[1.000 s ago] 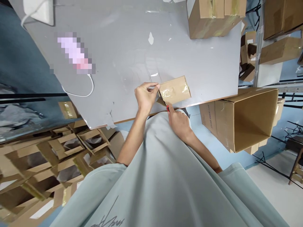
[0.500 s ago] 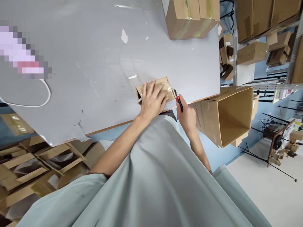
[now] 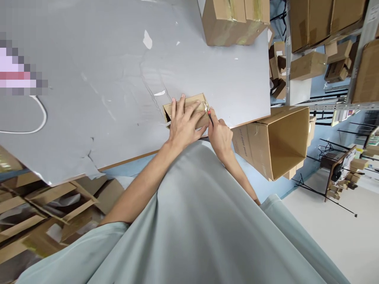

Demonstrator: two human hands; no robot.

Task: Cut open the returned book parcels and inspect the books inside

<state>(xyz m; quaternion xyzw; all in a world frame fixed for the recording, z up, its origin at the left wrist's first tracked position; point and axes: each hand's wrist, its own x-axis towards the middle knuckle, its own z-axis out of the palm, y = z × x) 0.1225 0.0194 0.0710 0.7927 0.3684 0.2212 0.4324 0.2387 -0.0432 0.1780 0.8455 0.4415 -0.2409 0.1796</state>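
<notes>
A small cardboard box [image 3: 193, 101] lies at the table's near edge, its left end gaping and clear tape shining at its right end. My left hand [image 3: 184, 124] presses on top of it with fingers spread flat. In my closed right hand [image 3: 219, 136] is a red and black utility knife [image 3: 210, 117]. Its tip meets the taped right end of the box; the blade is hard to make out there.
The grey table [image 3: 118, 71] carries taped cartons [image 3: 225, 29] at the far right and a white cable [image 3: 45, 114] at left. A large open carton [image 3: 254, 146] stands off the right edge. More open boxes [image 3: 59, 201] sit below left. Shelves [image 3: 331, 106] hold boxes.
My right hand has moved left, bringing the knife from beside the box to its taped end. My left hand stays on the box. The whole view has shifted slightly.
</notes>
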